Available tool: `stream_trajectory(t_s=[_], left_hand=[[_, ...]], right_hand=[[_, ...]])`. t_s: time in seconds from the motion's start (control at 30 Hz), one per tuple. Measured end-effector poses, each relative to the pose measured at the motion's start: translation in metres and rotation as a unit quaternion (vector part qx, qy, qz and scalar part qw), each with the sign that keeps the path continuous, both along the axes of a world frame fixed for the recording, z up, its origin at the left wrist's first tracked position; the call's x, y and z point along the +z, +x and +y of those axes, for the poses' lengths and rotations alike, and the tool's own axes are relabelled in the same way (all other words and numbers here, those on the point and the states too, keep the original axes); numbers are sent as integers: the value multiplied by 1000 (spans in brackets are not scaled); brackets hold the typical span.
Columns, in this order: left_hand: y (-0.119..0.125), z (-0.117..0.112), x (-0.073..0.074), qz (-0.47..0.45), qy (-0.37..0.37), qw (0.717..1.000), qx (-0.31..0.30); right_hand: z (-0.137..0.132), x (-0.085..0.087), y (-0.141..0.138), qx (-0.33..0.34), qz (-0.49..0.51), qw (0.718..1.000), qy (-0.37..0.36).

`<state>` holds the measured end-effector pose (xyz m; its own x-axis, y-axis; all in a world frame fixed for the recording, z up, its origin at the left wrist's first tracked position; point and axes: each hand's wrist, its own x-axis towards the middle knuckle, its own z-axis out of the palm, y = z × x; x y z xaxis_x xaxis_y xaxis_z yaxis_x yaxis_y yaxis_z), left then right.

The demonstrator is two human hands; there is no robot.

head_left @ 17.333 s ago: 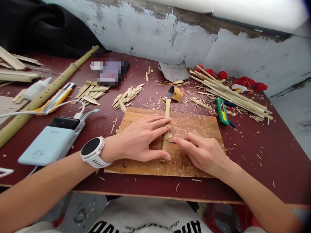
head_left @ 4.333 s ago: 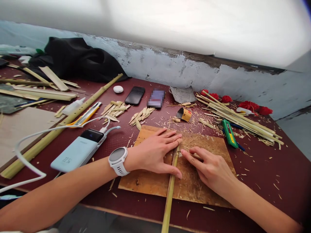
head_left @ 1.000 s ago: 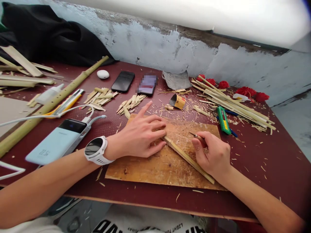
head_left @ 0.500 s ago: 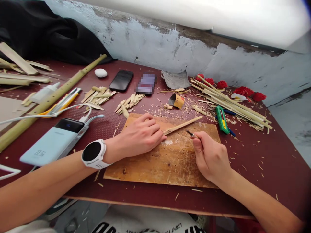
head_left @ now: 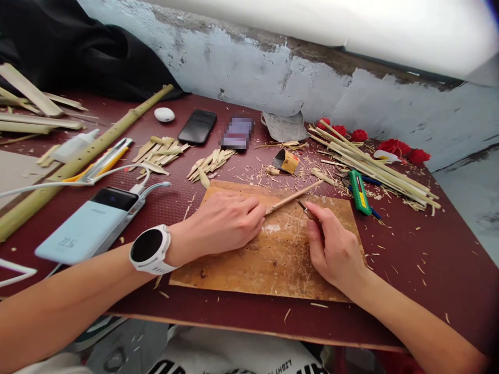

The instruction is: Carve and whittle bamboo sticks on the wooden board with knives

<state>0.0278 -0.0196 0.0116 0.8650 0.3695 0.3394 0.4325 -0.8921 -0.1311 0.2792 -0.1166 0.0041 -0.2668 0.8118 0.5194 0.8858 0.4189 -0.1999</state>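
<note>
My left hand [head_left: 226, 221], a white watch on its wrist, is closed on one end of a thin bamboo strip [head_left: 294, 197] that slants up to the right over the brown wooden board [head_left: 253, 262]. My right hand [head_left: 333, 249] rests on the board's right half, fingers pinched around a small dark-tipped knife [head_left: 306, 208] whose point lies just below the strip's far end. Fine shavings cover the board between both hands.
A light blue power bank [head_left: 89, 226] with white cable lies left. A long bamboo pole [head_left: 78, 163], yellow cutter [head_left: 103, 161], cut bamboo pieces [head_left: 210, 163], two phones, a green cutter [head_left: 358, 191], bamboo sticks [head_left: 374, 166] and red flowers [head_left: 390, 145] lie behind.
Over the last second my left hand swung the strip from pointing down-right to pointing up-right. My right hand then brought the knife tip up close to it.
</note>
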Motion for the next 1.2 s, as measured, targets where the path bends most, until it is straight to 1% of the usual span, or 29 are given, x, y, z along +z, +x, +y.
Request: stream_trajectory(t_s=[0.13,0.27,0.33,0.43,0.5,0.57,0.63,0.7,0.8,0.9,1.07,1.2], left_hand=[[1,-5,1,-16,-39,999,-11],[1,-7,0,-39,-99,994,-30],[1,-7,-2,-53,-146,987,-44],[1,-7,-6,-87,-225,967,-80],[2,-5,-8,-107,-247,958,-98],[2,-3,-9,-117,-242,957,-107],[4,0,-9,-124,-236,958,-102],[5,3,-9,-119,-238,959,-93],[8,5,-11,-70,-236,966,-77],[9,4,-12,-24,-232,971,-61],[8,5,-12,-42,-225,971,-66],[8,4,-11,-53,-217,973,-66]], right_hand=[[0,-3,3,16,-20,1000,-3],[-2,-4,5,10,-63,998,-16],[-4,-4,4,12,-75,997,-22],[-6,-3,2,12,-65,997,-24],[-7,-2,0,-4,-55,998,-15],[-7,-2,-1,-31,-54,998,-6],[-7,-1,-1,-54,-54,997,-5],[-6,-1,-1,-62,-54,997,-1],[-5,0,-1,-51,-52,997,12],[-6,4,1,-32,-62,998,2],[-7,14,5,-25,-135,990,-25],[-5,14,4,-14,-179,983,-25]])
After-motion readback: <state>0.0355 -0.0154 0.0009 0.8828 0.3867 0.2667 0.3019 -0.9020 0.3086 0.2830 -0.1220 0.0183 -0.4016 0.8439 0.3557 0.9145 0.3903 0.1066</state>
